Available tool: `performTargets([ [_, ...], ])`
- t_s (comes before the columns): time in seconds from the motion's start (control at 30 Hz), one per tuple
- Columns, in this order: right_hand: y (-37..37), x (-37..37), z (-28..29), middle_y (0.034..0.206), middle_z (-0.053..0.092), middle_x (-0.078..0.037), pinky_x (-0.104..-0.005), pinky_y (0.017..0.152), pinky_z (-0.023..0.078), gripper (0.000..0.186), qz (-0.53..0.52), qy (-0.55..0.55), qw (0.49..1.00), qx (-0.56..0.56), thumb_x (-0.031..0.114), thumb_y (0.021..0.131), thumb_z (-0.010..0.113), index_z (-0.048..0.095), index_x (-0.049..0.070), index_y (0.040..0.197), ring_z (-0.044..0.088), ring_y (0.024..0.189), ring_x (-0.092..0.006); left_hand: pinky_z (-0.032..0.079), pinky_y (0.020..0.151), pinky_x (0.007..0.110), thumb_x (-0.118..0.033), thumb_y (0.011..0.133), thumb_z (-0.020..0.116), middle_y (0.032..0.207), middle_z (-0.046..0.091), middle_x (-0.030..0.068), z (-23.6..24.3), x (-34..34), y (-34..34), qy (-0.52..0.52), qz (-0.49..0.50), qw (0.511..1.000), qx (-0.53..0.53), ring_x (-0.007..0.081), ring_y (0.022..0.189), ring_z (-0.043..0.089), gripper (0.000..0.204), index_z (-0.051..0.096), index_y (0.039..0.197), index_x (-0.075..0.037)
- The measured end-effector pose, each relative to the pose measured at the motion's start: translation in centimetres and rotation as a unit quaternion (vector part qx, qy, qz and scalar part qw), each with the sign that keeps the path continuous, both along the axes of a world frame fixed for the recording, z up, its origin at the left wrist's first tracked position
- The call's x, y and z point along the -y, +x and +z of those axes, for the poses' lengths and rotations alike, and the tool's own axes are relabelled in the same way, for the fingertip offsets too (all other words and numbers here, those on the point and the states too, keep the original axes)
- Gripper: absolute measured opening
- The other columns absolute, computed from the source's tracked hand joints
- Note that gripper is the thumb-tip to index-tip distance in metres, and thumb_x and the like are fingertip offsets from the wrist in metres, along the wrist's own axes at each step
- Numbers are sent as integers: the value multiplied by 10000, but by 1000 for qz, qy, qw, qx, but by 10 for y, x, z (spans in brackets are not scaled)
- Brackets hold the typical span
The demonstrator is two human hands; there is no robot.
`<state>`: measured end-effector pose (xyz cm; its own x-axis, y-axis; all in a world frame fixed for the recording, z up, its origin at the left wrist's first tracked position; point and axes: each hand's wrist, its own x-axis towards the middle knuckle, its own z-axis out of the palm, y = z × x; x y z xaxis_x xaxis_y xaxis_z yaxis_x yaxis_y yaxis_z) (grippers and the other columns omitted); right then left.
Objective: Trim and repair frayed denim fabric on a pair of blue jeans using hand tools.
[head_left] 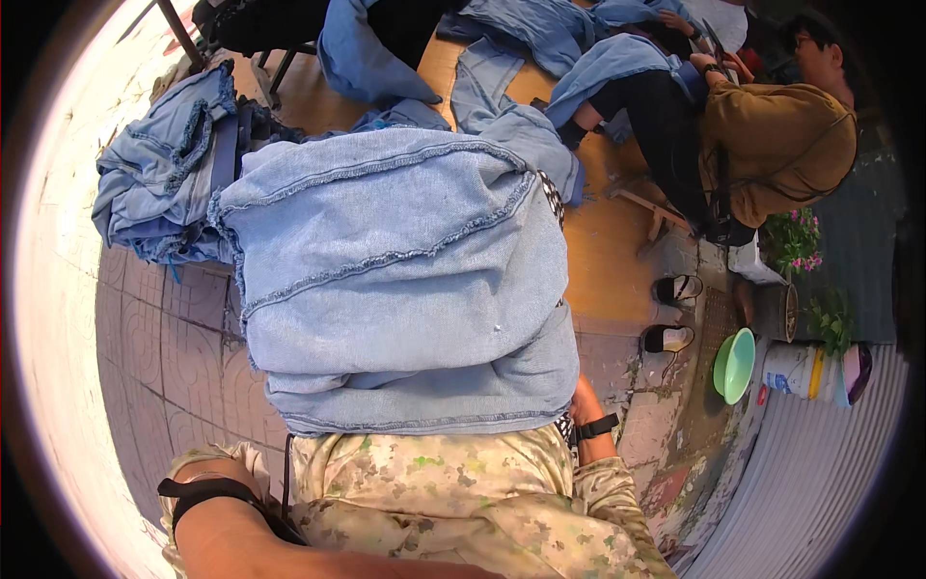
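Observation:
A large piece of light blue denim point(405, 280) with frayed, stitched seams is spread over my lap. My right hand point(585, 400) is at the denim's near right edge, with a black band round the wrist. Its fingers are hidden beside and under the cloth. My left forearm point(231, 536) bends across the lower left, also with a black band point(207, 490). The fingers of my left hand do not show, so what it touches cannot be made out. Camouflage-patterned clothing point(424, 473) covers my body below the denim.
A folded denim stack point(164, 174) stands at the left. More denim point(521, 39) lies on the brown mat point(617, 261) ahead. A seated person in a brown top point(781, 145) handles denim at the right. Nearby are shoes point(667, 338), a green basin point(735, 367) and potted flowers point(796, 241).

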<state>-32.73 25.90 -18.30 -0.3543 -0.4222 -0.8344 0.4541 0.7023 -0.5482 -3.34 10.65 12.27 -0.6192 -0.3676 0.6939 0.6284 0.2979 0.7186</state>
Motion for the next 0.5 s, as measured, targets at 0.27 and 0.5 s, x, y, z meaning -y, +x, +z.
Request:
performTargets([
  [0.27, -24, -30, -58, 866, 664, -36, -240, 565, 485, 215, -171, -121, 965, 157, 155, 899, 619, 618, 12, 1060, 587, 632, -104, 512, 585, 309, -250, 752, 759, 860, 650, 100, 25, 37, -14, 72, -238, 938, 243, 226, 711, 638, 503, 612, 1131, 47],
  [0.5, -7, -12, -25, 576, 470, 57, -199, 396, 272, 157, -103, -110, 972, 179, 57, 890, 593, 516, 116, 767, 352, 418, -39, 514, 778, 371, -217, 824, 647, 1006, 645, 227, -19, 48, 29, -31, -69, 983, 169, 297, 864, 650, 341, 621, 1081, 5],
])
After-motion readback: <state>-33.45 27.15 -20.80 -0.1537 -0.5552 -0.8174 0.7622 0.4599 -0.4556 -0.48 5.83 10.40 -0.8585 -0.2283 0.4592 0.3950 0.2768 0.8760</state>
